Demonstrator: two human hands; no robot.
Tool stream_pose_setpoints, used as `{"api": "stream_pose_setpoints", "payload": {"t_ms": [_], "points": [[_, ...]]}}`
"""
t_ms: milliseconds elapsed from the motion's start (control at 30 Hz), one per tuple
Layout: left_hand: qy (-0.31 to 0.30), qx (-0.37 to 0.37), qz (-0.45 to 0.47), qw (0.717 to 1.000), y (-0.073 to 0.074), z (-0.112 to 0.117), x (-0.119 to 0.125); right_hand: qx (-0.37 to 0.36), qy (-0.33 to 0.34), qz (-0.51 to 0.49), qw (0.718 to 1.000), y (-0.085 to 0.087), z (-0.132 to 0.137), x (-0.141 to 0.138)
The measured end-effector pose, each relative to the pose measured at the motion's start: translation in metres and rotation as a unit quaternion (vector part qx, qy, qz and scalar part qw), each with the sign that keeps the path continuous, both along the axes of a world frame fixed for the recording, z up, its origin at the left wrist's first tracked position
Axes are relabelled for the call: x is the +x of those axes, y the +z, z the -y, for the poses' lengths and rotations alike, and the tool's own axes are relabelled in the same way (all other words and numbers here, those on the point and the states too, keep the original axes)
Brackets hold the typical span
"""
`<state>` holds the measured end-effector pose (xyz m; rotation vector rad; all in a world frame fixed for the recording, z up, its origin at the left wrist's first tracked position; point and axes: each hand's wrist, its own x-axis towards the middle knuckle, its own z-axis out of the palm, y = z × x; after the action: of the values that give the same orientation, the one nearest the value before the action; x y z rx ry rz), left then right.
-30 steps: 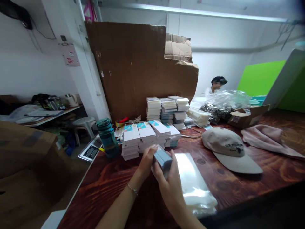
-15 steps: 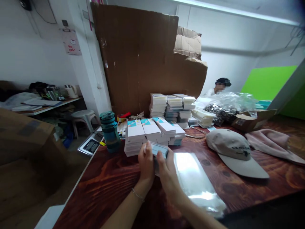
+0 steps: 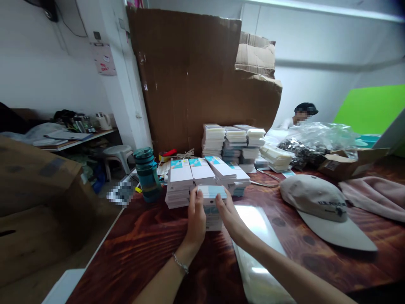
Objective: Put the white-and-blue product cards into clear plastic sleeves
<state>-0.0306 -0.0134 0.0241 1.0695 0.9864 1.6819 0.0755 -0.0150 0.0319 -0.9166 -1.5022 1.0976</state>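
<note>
Both my hands grip one upright stack of slim white-and-blue packets (image 3: 212, 202) standing on end on the dark wooden table (image 3: 139, 253). My left hand (image 3: 195, 219) is closed on its left side and my right hand (image 3: 232, 217) on its right side. Just behind it lie fanned piles of the same white packets (image 3: 196, 175). A pile of clear plastic sleeves (image 3: 257, 245) lies flat on the table under my right forearm.
A teal bottle (image 3: 146, 174) stands at the table's left edge. Taller packet stacks (image 3: 232, 141) sit before a big cardboard sheet (image 3: 190, 80). A beige cap (image 3: 322, 204), pink cloth (image 3: 376, 196), open carton (image 3: 348, 162) and plastic bag (image 3: 316, 139) lie right. Another person (image 3: 302, 114) sits behind.
The stack went from tilted in my hands above the table to standing on end on the table, squared between both hands. The view shifted slightly left and up.
</note>
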Motion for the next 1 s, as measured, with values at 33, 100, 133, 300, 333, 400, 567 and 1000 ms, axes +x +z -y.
{"api": "stream_pose_setpoints", "payload": {"t_ms": [33,100,133,300,333,400,567,1000], "points": [[-0.002,0.002,-0.002,1.0,0.0,0.0,0.0,0.004,0.005,0.01,1.0,-0.001,-0.002,0.001],[0.002,0.005,-0.009,1.0,0.001,0.001,0.001,0.017,0.034,0.045,0.998,-0.001,-0.007,0.008],[0.007,0.007,-0.015,1.0,0.002,0.001,0.001,0.027,0.054,0.068,0.996,0.001,-0.009,0.014],[0.023,0.012,-0.038,0.999,0.004,0.004,0.003,0.07,0.14,0.196,0.968,0.006,-0.017,0.048],[0.022,0.013,-0.039,0.999,0.003,0.004,0.003,0.079,0.149,0.217,0.961,0.005,-0.019,0.053],[0.017,0.014,-0.039,0.999,0.0,0.002,0.003,0.099,0.157,0.254,0.949,0.003,-0.021,0.058],[0.014,0.018,-0.038,0.999,-0.01,-0.002,0.002,0.142,0.123,0.333,0.924,-0.004,-0.024,0.062],[0.018,0.014,-0.042,0.999,-0.015,-0.006,0.001,0.215,0.091,0.297,0.926,-0.013,-0.037,0.083]]}}
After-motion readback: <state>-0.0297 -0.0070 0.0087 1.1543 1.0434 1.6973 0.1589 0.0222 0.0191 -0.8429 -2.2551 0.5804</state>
